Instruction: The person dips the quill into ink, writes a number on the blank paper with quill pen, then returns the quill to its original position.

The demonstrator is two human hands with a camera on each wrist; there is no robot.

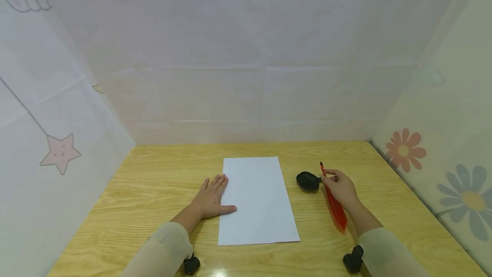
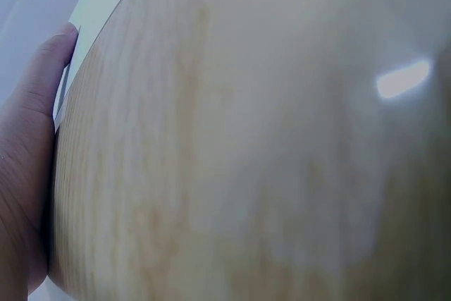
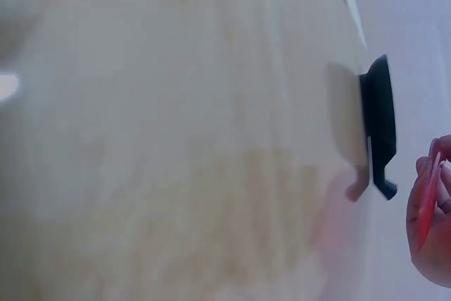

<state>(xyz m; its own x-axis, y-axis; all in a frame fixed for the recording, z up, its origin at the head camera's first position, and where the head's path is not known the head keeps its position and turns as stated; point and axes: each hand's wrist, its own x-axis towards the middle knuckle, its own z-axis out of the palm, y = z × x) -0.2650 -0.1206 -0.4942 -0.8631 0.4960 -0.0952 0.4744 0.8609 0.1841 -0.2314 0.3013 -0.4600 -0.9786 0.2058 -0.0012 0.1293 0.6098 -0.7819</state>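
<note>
My left hand (image 1: 211, 198) lies flat with fingers spread, resting on the left edge of a blank white sheet of paper (image 1: 257, 200). Its thumb reaches onto the sheet. To the right, my right hand (image 1: 342, 187) pinches a red feather pen (image 1: 333, 202) near its dark pointed tip. The tip points up and away, and the feather end trails toward me. Just left of the pen sits a small black dish (image 1: 307, 181) with a short handle. In the right wrist view the dish (image 3: 380, 114) appears side-on, beside the hand with the red pen (image 3: 428, 206).
Everything lies on a light wooden table (image 1: 161, 183). White cloth walls (image 1: 261, 67) stand at the back and sides, the right one printed with flowers. Small black wrist devices (image 1: 191, 264) hang beneath both sleeves.
</note>
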